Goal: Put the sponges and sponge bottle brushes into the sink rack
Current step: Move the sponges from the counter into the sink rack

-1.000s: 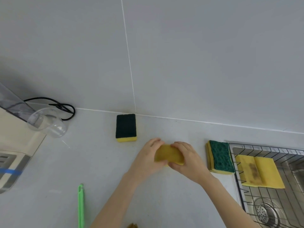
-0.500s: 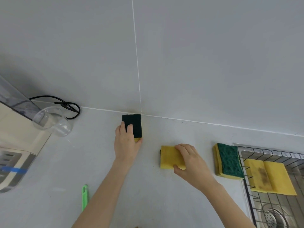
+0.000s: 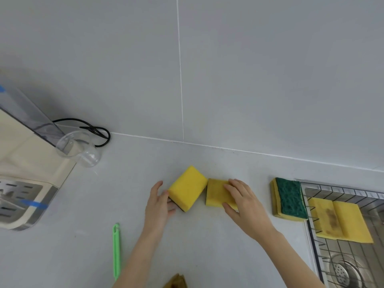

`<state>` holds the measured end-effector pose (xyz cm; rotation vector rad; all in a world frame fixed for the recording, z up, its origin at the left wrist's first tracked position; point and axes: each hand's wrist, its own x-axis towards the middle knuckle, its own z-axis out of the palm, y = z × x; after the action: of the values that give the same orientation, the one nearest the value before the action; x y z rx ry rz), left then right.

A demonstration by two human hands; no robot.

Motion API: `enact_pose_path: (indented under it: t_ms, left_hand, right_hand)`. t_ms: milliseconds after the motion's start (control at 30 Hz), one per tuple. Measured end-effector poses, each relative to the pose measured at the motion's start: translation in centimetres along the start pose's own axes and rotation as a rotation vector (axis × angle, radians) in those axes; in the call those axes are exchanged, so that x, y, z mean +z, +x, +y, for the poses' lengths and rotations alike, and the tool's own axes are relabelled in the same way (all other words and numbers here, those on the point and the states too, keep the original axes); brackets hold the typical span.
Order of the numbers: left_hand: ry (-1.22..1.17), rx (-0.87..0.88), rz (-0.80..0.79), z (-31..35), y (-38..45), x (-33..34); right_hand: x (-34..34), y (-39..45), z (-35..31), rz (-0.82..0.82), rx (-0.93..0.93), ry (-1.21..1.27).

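My left hand grips a bright yellow sponge at its lower left corner, dark scouring side down, tilted on the counter. Just right of it lies a duller yellow sponge with my right hand closed over its right half. Further right, a green-topped sponge stack lies beside the sink. Two stained yellow sponges lie flat on the wire sink rack. A green brush handle lies on the counter at lower left; its head is out of view.
A clear plastic cup lies on its side near a cream appliance at the left, with a black cable behind. The sink drain shows at lower right. A brown object peeks in at the bottom edge.
My left hand took the dark-topped sponge from the wall, flipped it yellow side up and brought it next to the sponge under my right hand. The view shifted left.
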<state>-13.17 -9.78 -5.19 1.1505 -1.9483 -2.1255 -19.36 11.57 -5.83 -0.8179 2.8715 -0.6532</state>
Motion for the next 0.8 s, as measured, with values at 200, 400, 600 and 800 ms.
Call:
enact_pose_path:
  t_ms: [200, 400, 600, 800]
  left_hand:
    - [0.545, 0.331, 0.187, -1.2, -1.2, 0.3]
    - [0.770, 0.389, 0.139, 1.0, -1.2, 1.8]
    - [1.009, 0.583, -0.026, 1.5, -0.5, 3.9]
    - [1.214, 0.491, -0.033, -0.2, 0.4, 4.1]
  right_hand:
    - [-0.2, 0.1, 0.0, -0.014, 0.000, 0.003]
    - [-0.4, 0.4, 0.1, -0.069, 0.002, -0.021]
    - [-1.3, 1.6, 0.2, -0.151, -0.023, -0.071]
    - [-1.0, 2.2, 0.2, -0.237, 0.022, -0.111]
